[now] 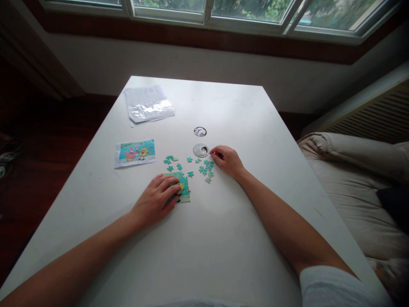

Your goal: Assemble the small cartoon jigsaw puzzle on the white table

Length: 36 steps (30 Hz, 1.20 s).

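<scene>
My left hand (156, 197) lies over the left part of a partly assembled jigsaw puzzle (185, 192), its fingers stretched across the joined pieces and hiding some of the picture. Green and yellow cartoon artwork shows beside the fingertips. Several loose teal puzzle pieces (203, 170) are scattered just beyond the puzzle. To their right, my right hand (227, 160) rests on the table with its fingers curled and thumb and index finger close together. Whatever may be between those fingertips is too small to make out.
A cartoon picture sheet (137, 152) lies at the left on the white table (220, 238). Farther back are papers in a clear plastic sleeve (149, 104). Two round cable holes, one with a grey cover (197, 150), sit mid-table. A cushioned seat (338, 192) stands at right.
</scene>
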Motion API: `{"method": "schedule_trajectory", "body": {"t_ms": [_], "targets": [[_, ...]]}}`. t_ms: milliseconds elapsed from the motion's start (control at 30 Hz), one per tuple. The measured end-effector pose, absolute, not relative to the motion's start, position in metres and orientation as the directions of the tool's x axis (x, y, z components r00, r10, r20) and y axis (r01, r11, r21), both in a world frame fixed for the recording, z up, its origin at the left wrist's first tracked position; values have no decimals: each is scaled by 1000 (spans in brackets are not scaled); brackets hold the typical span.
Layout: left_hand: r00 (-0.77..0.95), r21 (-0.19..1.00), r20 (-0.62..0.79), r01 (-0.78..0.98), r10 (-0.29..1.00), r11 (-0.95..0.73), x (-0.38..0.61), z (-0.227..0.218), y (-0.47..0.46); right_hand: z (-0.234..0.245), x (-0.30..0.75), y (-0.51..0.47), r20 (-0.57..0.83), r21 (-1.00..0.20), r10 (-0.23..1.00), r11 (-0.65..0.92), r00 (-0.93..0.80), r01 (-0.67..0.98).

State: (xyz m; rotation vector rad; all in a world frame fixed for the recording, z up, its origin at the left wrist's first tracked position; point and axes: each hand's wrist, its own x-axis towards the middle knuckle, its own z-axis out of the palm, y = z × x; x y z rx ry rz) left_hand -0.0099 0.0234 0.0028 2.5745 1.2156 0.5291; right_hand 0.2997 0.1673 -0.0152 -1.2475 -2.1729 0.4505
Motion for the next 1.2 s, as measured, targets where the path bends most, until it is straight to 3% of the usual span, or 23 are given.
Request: {"method": "schedule_trajectory", "body": {"t_ms": [1200], "targets": [[580, 373, 222, 692, 784, -618, -11, 3, 23, -10, 296, 163, 335, -540, 859, 511, -386, 668]]}}
